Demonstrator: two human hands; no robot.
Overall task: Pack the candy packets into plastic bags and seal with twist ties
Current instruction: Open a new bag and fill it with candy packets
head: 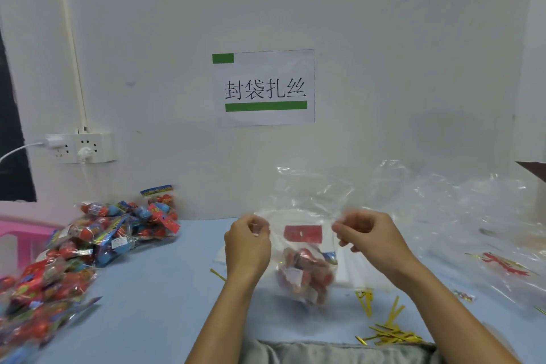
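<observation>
A clear plastic bag (304,207) hangs upright above the blue table (165,289), between my two hands. My left hand (247,242) pinches its left upper edge and my right hand (366,238) pinches its right upper edge. Inside the bag sits a candy packet (304,273) with red sweets and a red header card. A heap of loose candy packets (88,245) in red and blue lies on the table at the left. Gold twist ties (390,334) are scattered near the front right edge.
A pile of empty clear plastic bags (461,216) fills the right side of the table. A pink container (17,233) stands at the far left. On the white wall hang a paper sign (264,87) and a power strip (79,147) with plugs.
</observation>
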